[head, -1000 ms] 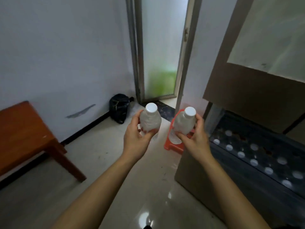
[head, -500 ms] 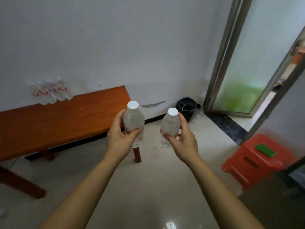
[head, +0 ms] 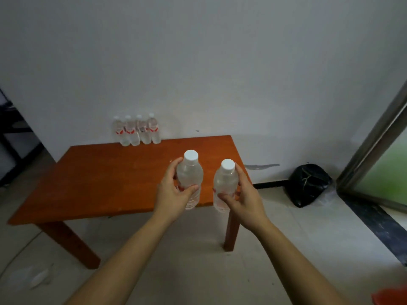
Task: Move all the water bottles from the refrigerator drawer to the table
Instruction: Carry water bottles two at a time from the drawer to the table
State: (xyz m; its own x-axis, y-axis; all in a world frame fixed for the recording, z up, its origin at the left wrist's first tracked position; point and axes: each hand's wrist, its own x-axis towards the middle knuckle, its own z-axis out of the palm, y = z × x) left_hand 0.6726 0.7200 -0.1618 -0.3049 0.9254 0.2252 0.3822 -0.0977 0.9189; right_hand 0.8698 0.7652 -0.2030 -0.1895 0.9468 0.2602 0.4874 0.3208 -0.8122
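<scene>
Two clear plastic bottles are held upright in front of a wooden table (head: 92,186). The left bottle (head: 189,177) is gripped around its ribbed middle by the left hand (head: 174,194), with the thumb across the front and the fingers wrapped behind. The right bottle (head: 225,186) is gripped in the same manner by the right hand (head: 242,197), with the fingers laid along its outer side. Each bottle is cylindrical, tapered at the shoulder and closed by a round white screw cap. The two bottles are held near each other but apart, above the near right edge of the table. The tabletop is a flat rectangular slab of smooth reddish-brown wood carried on square legs. At its far edge, against the pale plastered wall (head: 198,62), a row of four bottles (head: 137,130) stands upright, side by side; a red-and-white label band is seen on each, although the print is too blurred to be read. A crumpled, glossy black bag (head: 308,183) rests on the pale tiled floor (head: 198,271) to the right of the table.
</scene>
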